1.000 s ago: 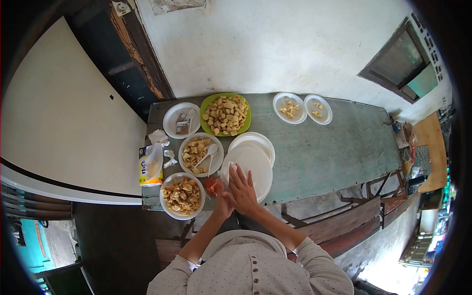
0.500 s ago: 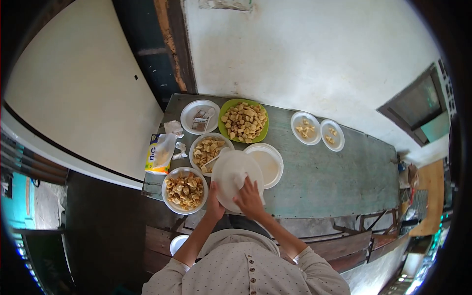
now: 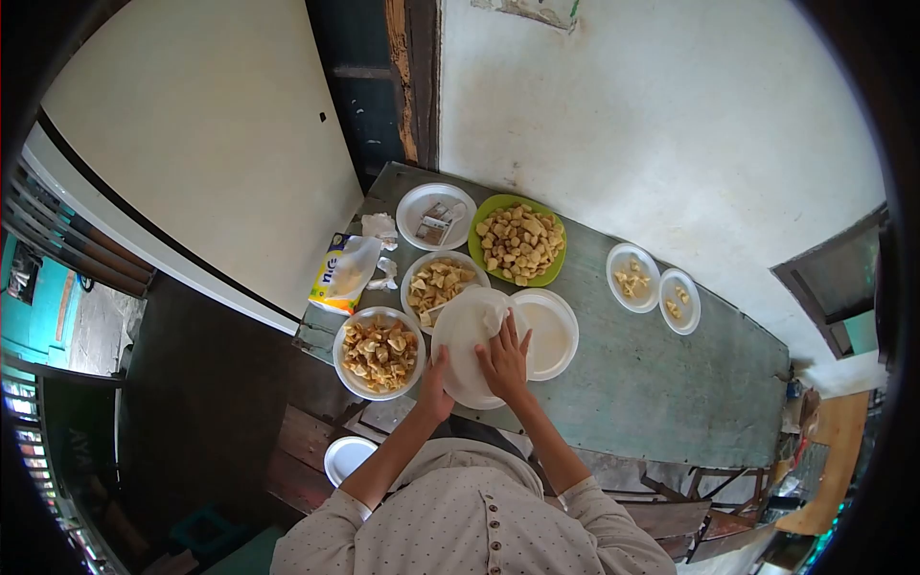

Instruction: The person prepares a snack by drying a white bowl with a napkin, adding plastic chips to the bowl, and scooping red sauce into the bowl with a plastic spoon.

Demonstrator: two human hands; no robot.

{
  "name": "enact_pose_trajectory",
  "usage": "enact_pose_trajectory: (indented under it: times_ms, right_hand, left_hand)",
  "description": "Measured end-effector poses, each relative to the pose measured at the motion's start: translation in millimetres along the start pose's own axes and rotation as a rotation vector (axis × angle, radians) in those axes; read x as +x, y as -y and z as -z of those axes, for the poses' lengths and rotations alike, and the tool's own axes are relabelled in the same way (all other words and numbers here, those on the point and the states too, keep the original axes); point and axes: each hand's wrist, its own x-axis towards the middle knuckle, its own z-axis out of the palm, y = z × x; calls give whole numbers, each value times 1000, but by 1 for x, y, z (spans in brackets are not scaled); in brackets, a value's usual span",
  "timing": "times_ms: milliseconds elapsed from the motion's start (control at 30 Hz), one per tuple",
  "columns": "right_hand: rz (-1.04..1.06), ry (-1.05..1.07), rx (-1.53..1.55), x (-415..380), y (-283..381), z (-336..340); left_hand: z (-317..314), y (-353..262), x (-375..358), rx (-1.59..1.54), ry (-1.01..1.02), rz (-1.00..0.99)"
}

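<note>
White plate (image 3: 462,347) lies between our left hand (image 3: 437,388), clamped on its edge, and our right hand (image 3: 508,356), fingers spread over tissue (image 3: 494,320); light, even pressure and a steady grip should serve us best.

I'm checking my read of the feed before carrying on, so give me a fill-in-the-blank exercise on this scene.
The round plate touched by both the left hand and the right hand is coloured ____.
The squarish dish heaped with pale chunks is ____.
Near the wall, on the right, ____ white plates hold just a few pieces.
Missing words: white; green; two.
</note>
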Motion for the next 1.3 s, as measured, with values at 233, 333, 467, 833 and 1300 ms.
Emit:
enact_pose_trajectory:
  times_ms: [233,333,467,833,1300]
  right_hand:
    - [188,235,-41,-31,28,3]
    - [337,113,-29,-25,36,6]
    - [176,67,-30,13,14,18]
    - [4,-136,-61,-8,-35,23]
    - [71,-138,62,7,-46,6]
  left_hand:
    - [5,-16,16,-153,47,52]
    - [17,-14,30,-118,74,79]
    - [-7,-16,40,5,37,63]
    - [-49,-10,63,48,146,65]
    - [-15,-21,33,227,-18,21]
